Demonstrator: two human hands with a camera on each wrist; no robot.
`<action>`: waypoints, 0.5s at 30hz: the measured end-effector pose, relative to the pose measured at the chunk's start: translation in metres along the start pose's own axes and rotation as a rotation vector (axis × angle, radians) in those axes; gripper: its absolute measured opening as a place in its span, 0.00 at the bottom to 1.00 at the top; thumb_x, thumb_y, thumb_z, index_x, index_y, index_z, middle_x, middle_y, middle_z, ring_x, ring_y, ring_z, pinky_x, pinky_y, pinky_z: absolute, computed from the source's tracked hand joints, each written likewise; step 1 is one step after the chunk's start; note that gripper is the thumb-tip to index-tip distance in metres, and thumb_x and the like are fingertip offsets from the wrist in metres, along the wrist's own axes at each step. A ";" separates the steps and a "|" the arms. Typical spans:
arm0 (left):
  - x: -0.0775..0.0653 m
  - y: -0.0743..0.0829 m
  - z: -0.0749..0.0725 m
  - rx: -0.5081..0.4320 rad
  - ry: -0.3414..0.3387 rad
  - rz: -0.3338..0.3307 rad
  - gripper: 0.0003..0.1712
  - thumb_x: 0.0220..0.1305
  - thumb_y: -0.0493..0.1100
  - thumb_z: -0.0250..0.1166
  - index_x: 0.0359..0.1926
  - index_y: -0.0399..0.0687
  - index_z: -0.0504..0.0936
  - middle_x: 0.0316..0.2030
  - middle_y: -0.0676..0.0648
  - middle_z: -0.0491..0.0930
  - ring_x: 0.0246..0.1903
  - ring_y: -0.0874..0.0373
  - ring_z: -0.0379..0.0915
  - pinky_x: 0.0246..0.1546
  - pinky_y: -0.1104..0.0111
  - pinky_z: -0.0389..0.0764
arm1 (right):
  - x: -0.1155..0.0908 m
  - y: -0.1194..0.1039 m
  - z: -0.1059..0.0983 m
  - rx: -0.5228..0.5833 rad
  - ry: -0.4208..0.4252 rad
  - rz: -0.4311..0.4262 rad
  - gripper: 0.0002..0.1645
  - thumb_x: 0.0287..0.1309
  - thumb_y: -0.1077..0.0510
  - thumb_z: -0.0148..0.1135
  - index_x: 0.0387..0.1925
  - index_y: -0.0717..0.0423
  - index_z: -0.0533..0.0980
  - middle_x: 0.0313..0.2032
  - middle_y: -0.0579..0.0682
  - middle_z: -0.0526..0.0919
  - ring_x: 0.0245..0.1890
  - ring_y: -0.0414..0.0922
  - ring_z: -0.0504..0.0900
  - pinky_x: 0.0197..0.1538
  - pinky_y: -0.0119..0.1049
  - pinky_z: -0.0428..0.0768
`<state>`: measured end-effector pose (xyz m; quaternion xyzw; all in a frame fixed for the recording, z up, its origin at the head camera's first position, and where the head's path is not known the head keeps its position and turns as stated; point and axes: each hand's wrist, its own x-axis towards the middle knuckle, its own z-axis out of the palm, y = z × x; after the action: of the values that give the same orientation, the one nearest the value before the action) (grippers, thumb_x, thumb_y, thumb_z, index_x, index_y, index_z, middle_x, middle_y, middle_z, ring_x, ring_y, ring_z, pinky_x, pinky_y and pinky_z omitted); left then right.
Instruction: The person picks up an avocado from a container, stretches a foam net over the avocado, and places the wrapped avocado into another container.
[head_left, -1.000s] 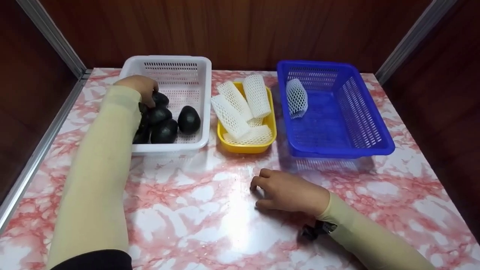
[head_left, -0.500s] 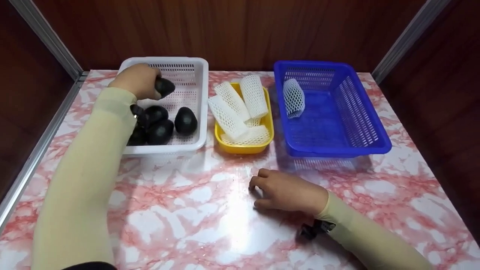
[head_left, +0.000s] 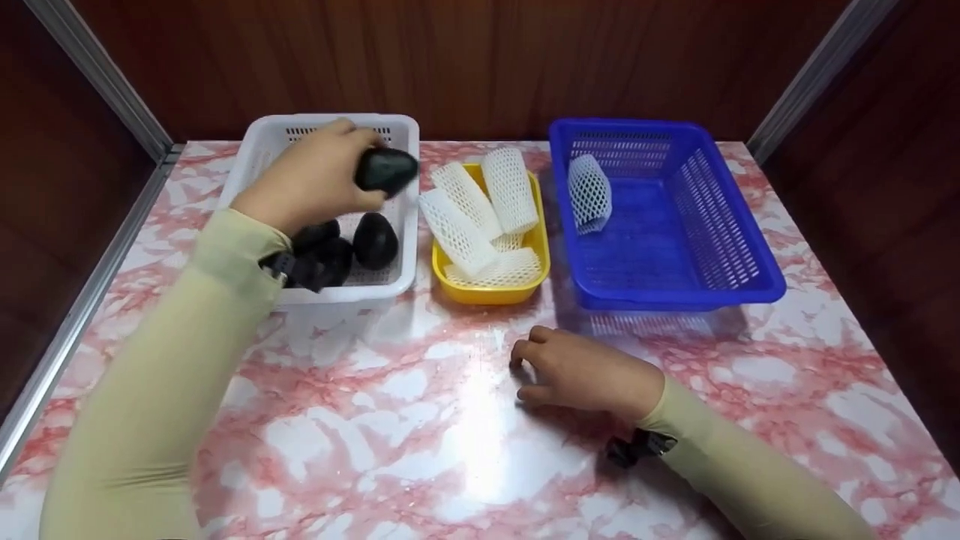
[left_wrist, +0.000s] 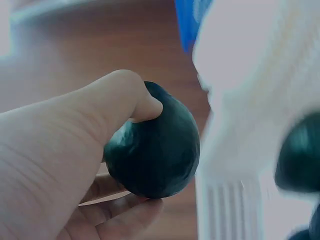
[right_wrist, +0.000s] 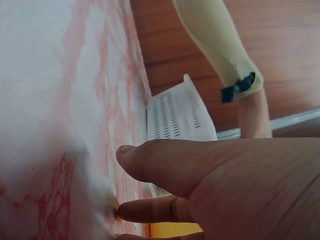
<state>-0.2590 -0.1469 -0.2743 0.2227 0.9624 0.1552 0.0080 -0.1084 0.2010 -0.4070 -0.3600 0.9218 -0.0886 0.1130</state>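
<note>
My left hand (head_left: 319,176) grips a dark green avocado (head_left: 387,171) above the right side of the white basket (head_left: 410,247). In the left wrist view the thumb lies over the top of the avocado (left_wrist: 155,145) and the fingers curl beneath it. Several more avocados (head_left: 375,241) lie in the basket, some hidden behind the wrist. My right hand (head_left: 589,371) rests on the marbled table in front of the yellow basket, its fingers loosely bent with nothing in them. The right wrist view shows that thumb (right_wrist: 150,160) and fingers apart, at the tabletop.
A small yellow basket (head_left: 491,296) in the middle holds several white foam net sleeves (head_left: 511,191). To its right, a blue basket (head_left: 675,300) contains one foam net (head_left: 589,193) against its left wall. Dark wood panels (head_left: 480,67) close off the back and sides.
My left hand has lifted an avocado from the pile in the white basket and carried it up and to the right. The right hand has stayed nearly still.
</note>
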 end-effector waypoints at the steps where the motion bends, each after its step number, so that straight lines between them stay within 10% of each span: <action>1: -0.002 0.009 0.001 -0.006 0.001 0.017 0.43 0.63 0.51 0.74 0.76 0.44 0.74 0.68 0.36 0.75 0.60 0.41 0.75 0.69 0.42 0.76 | 0.000 0.001 0.000 0.000 -0.001 -0.001 0.20 0.64 0.45 0.76 0.50 0.52 0.83 0.41 0.50 0.83 0.36 0.44 0.80 0.43 0.42 0.85; 15: -0.041 0.096 0.050 -0.110 -0.026 0.302 0.40 0.61 0.51 0.81 0.72 0.52 0.78 0.61 0.45 0.79 0.54 0.49 0.82 0.57 0.52 0.88 | -0.004 0.016 -0.008 0.079 -0.063 0.113 0.18 0.66 0.46 0.75 0.51 0.48 0.82 0.40 0.47 0.81 0.34 0.40 0.78 0.37 0.36 0.82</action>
<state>-0.1769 -0.0681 -0.2949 0.3662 0.9078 0.2042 0.0089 -0.1184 0.2157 -0.4025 -0.3051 0.9325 -0.1071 0.1609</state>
